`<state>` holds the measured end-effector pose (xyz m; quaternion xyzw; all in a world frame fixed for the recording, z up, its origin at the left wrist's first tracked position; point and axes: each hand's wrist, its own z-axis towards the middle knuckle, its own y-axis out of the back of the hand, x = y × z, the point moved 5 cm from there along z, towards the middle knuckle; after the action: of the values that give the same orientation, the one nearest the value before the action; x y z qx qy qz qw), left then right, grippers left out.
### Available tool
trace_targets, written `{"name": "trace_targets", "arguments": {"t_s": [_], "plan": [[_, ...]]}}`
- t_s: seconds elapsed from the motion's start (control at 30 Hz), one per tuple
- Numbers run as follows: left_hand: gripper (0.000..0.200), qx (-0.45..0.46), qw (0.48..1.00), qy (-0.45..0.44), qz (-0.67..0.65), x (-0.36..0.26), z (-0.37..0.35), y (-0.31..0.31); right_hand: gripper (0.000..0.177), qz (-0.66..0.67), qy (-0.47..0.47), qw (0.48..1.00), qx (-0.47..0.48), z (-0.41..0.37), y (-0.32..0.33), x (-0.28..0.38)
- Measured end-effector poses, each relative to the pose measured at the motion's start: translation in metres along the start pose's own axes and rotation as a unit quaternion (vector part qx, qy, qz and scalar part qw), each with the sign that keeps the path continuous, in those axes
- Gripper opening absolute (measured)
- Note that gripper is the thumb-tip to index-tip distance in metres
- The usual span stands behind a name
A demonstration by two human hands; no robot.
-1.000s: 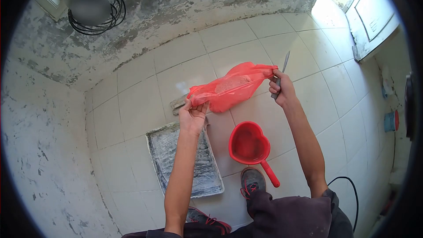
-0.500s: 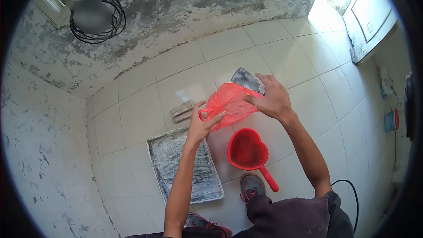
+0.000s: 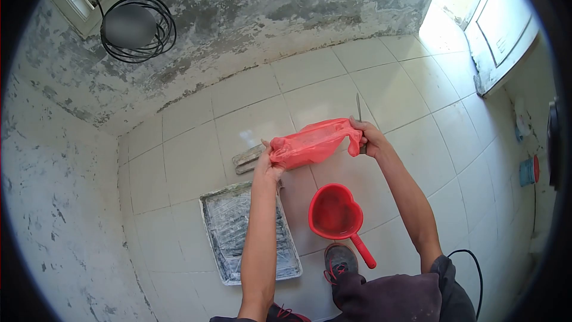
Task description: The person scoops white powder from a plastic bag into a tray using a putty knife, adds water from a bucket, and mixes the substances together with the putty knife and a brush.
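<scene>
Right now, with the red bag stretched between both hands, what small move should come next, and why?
Probably lay the scraper down beside the tray. The right hand pinches one end of the red bag together with the scraper, whose blade points up beside the plastic, and the left hand grips the other end. Freeing those fingers would likely make the bag easier to handle.

No legible text, label, brand, number or sign anywhere.
</scene>
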<state>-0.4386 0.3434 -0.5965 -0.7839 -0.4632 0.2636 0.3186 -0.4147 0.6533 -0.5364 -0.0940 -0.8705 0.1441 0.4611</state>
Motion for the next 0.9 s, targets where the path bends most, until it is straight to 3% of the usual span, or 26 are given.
{"name": "trace_targets", "arguments": {"t_s": [0.07, 0.1, 0.17, 0.23, 0.3, 0.37, 0.4, 0.47, 0.5, 0.53, 0.57, 0.6, 0.63, 0.67, 0.7, 0.73, 0.8, 0.83, 0.87, 0.9], "plan": [[0.024, 0.035, 0.996, 0.040, -0.075, -0.007, 0.021, 0.002, 0.038, 0.181, 0.003, 0.983, -0.016, 0.013, 0.007, -0.015], [0.023, 0.070, 0.983, 0.076, -0.149, -0.010, 0.032, 0.000, 0.038, 0.180, 0.004, 0.983, -0.016, 0.014, 0.004, -0.017], [0.023, 0.074, 0.981, 0.073, -0.161, -0.016, 0.045, -0.005, 0.037, 0.342, 0.062, 0.938, 0.004, 0.019, 0.000, -0.020], [0.023, 0.075, 0.979, 0.073, -0.174, -0.010, 0.043, -0.010, 0.037, 0.371, 0.082, 0.924, 0.036, 0.020, 0.009, -0.026], [0.028, 0.106, 0.990, 0.015, 0.097, 0.007, -0.008, -0.044, 0.037, 0.399, 0.101, 0.909, 0.068, 0.018, 0.009, -0.024], [0.032, 0.085, 0.988, -0.003, 0.128, 0.013, -0.004, -0.026, 0.039, 0.323, 0.028, 0.939, -0.116, 0.008, 0.014, -0.030], [0.036, 0.068, 0.985, -0.023, 0.157, 0.014, 0.002, -0.021, 0.039, 0.321, 0.031, 0.939, -0.117, 0.005, 0.015, -0.025], [0.039, 0.061, 0.978, -0.018, 0.201, 0.017, 0.011, -0.011, 0.041, 0.029, -0.031, 0.987, -0.153, -0.007, 0.021, -0.031], [0.043, 0.052, 0.968, -0.016, 0.246, 0.019, 0.012, -0.004, 0.041, 0.030, -0.034, 0.987, -0.155, -0.009, 0.025, -0.037], [0.043, 0.051, 0.968, -0.015, 0.245, 0.020, 0.013, 0.001, 0.038, -0.183, 0.021, 0.958, -0.219, -0.011, 0.034, -0.031], [0.053, 0.055, 0.939, -0.048, 0.335, 0.017, 0.013, 0.004, 0.036, -0.386, 0.078, 0.879, -0.270, -0.013, 0.033, -0.017], [0.065, 0.057, 0.901, -0.080, 0.422, 0.014, 0.013, 0.006, 0.036, -0.387, 0.080, 0.879, -0.268, -0.015, 0.030, -0.018], [0.065, 0.057, 0.901, -0.081, 0.422, 0.016, 0.014, 0.010, 0.032, -0.434, 0.200, 0.816, -0.325, -0.027, 0.026, -0.009], [0.072, -0.039, 0.830, -0.192, 0.522, 0.009, 0.005, 0.009, 0.029, -0.471, 0.316, 0.734, -0.374, -0.044, 0.017, 0.001], [0.082, -0.134, 0.730, -0.295, 0.602, 0.003, -0.011, 0.003, 0.029, -0.471, 0.316, 0.734, -0.372, -0.059, 0.004, 0.009], [0.082, -0.135, 0.730, -0.296, 0.601, 0.008, -0.030, -0.008, 0.026, -0.435, 0.332, 0.763, -0.345, -0.078, -0.018, 0.022], [0.089, -0.076, 0.604, -0.407, 0.681, 0.016, -0.076, -0.045, 0.024, -0.397, 0.346, 0.789, -0.316, -0.082, -0.040, 0.027], [0.089, -0.076, 0.604, -0.406, 0.682, 0.016, -0.075, -0.044, 0.024, -0.429, 0.254, 0.843, -0.201, -0.067, -0.050, 0.016], [0.081, -0.072, 0.519, -0.420, 0.741, 0.019, -0.074, -0.045, 0.023, -0.451, 0.155, 0.875, -0.080, -0.055, -0.060, 0.002], [0.074, -0.067, 0.428, -0.430, 0.792, 0.023, -0.070, -0.044, 0.023, -0.452, 0.154, 0.875, -0.080, -0.047, -0.067, 0.002]]}}
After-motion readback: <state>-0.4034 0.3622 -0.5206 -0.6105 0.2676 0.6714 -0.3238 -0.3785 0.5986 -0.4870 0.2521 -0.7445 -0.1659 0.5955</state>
